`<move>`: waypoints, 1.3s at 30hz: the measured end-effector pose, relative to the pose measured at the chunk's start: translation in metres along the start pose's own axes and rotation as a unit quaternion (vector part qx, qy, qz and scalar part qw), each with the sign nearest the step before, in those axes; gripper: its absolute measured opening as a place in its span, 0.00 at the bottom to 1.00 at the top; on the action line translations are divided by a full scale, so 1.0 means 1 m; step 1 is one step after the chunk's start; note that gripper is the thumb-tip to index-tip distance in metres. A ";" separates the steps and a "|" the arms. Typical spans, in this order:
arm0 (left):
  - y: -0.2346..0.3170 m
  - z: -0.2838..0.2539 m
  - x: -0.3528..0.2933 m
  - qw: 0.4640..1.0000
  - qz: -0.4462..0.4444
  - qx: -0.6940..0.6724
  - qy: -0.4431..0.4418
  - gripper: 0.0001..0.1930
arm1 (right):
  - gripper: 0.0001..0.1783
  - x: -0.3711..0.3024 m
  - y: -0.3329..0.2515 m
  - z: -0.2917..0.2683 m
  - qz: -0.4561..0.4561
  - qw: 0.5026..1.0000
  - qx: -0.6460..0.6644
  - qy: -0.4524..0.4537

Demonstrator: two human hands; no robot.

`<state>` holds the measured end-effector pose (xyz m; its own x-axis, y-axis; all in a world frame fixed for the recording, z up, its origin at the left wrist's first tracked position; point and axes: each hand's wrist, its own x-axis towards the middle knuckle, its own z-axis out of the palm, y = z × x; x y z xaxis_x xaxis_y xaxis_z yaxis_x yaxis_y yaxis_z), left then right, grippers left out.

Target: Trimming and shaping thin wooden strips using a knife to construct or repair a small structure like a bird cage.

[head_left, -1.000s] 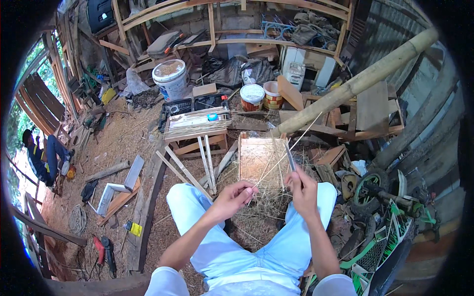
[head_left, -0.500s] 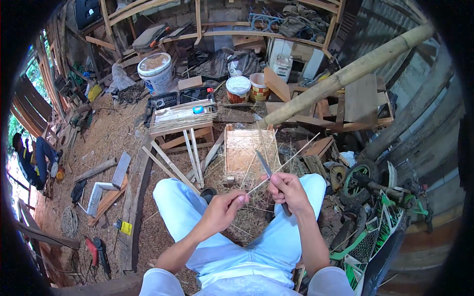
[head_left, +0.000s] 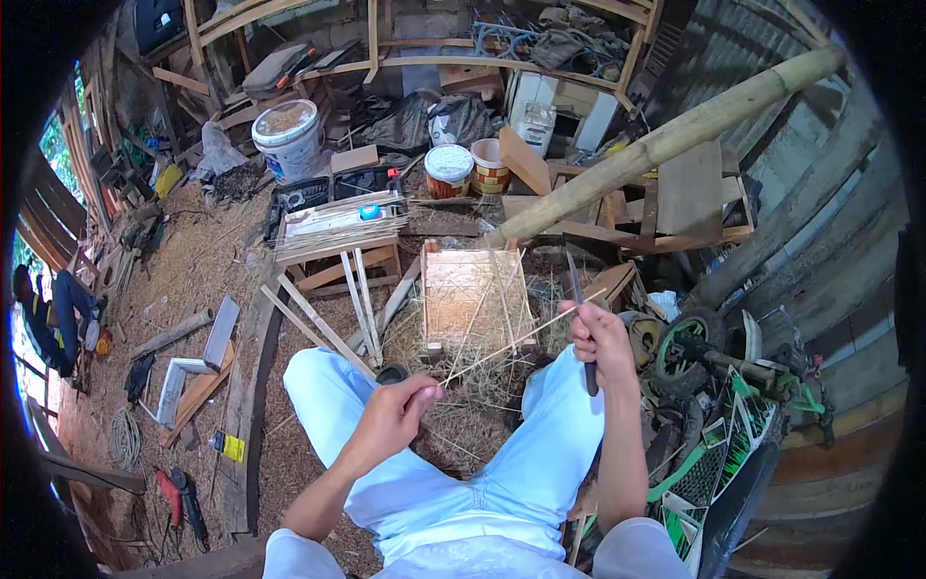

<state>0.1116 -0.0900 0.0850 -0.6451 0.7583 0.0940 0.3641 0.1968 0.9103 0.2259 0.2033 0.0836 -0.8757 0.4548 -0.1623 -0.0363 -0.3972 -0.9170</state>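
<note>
A thin bamboo strip [head_left: 516, 342] slants across in front of my knees, rising from left to right. Its lower left end is pinched between the thumb and fingers of my left hand [head_left: 396, 416]. My right hand [head_left: 601, 344] is closed round a knife [head_left: 578, 280], whose blade points up and away from me; the dark handle end shows below the fist. Near its upper right end the strip meets the knife and the right thumb. Beyond the strip lies a small wooden board [head_left: 475, 289] with fine shavings [head_left: 492, 386] scattered around it.
A stack of thin strips [head_left: 338, 232] with a blue tape roll [head_left: 369, 211] lies on a low stand. A thick bamboo pole [head_left: 666, 145] slopes in from the upper right. Buckets [head_left: 449, 170] stand behind. A green-wheeled bike [head_left: 687, 349] is at right; power tool [head_left: 181, 502] at lower left.
My hands have moved apart: the right with the knife up and to the right, the left slightly leftward. More of the strip now shows between them. The view has shifted slightly.
</note>
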 end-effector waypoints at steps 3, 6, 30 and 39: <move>-0.001 0.000 0.000 0.996 -0.075 0.031 -0.043 0.06 | 0.21 -0.008 0.005 0.016 0.015 0.999 0.019 -0.043; 0.005 0.020 0.012 0.999 0.002 0.043 -0.002 0.06 | 0.23 -0.019 0.033 0.048 0.057 0.991 0.011 -0.122; 0.008 0.022 0.013 0.999 -0.008 -0.021 -0.035 0.07 | 0.25 -0.023 0.032 0.074 0.114 0.972 0.020 -0.203; -0.002 0.011 0.000 0.999 -0.010 -0.028 -0.045 0.07 | 0.24 -0.015 0.009 0.033 0.085 0.986 -0.031 -0.143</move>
<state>0.1181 -0.0837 0.0793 -0.5874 0.8083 0.0409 0.3121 0.1796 0.9329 0.2222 0.1664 0.0895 -0.9669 0.1397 -0.2136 0.1435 -0.3948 -0.9075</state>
